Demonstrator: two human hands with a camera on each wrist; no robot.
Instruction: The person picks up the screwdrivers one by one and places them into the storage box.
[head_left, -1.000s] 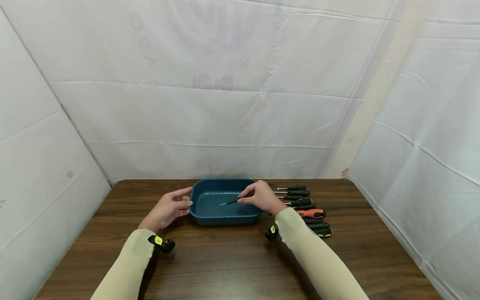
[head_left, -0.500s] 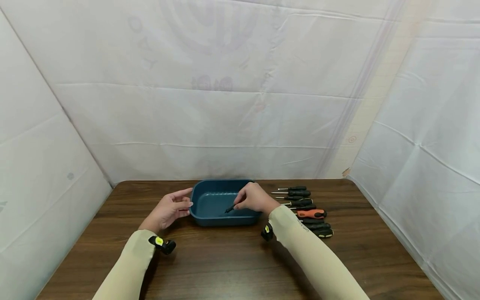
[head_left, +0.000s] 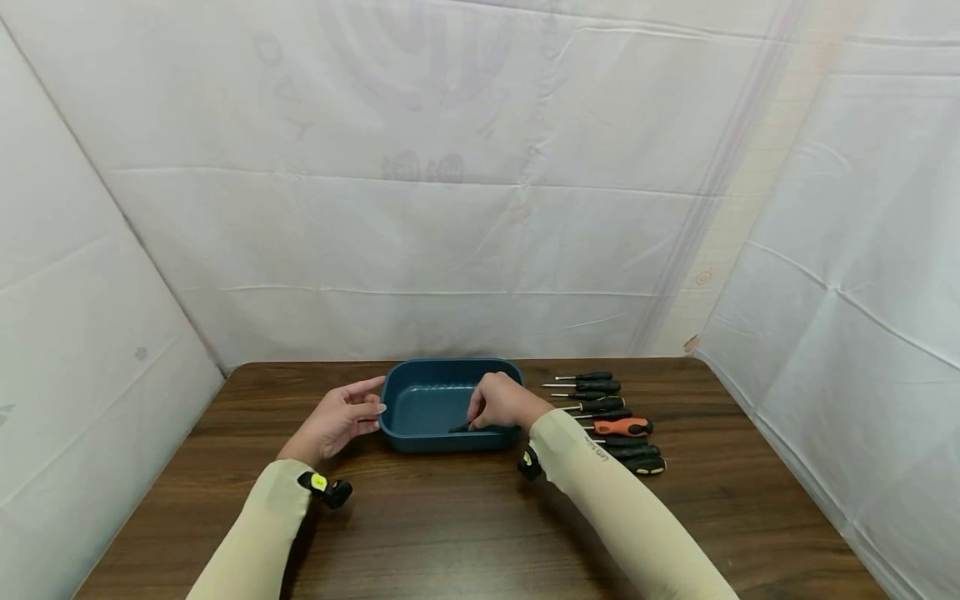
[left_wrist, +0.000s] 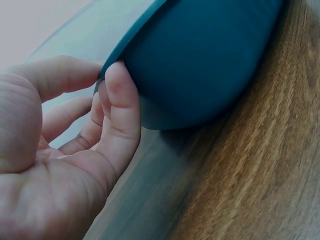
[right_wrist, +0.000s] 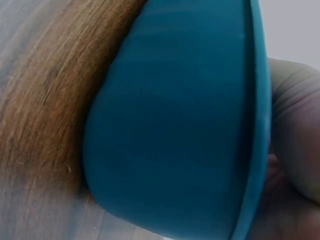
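A dark blue plastic tub (head_left: 420,367) stands on the wooden table (head_left: 450,517). My left hand (head_left: 372,404) rests against the tub's left wall; in the left wrist view its fingers (left_wrist: 120,100) lie straight on the outer wall (left_wrist: 200,60) and the thumb (left_wrist: 60,75) reaches the rim. My right hand (head_left: 474,421) is down inside the tub by the near wall, pinching a small dark screwdriver (head_left: 459,428) whose tip lies low near the floor. The right wrist view shows only the tub's outer wall (right_wrist: 175,125) and a bit of hand (right_wrist: 295,150) behind the rim.
Several screwdrivers (head_left: 607,410) lie in a row right of the tub, most with black handles, one orange (head_left: 624,427). White sheeting (head_left: 480,208) closes off the back and both sides. Bare wood stretches in front of the tub.
My right hand has lowered the small screwdriver from above the tub's middle down to its floor near the front wall. The left hand has stayed on the tub's side.
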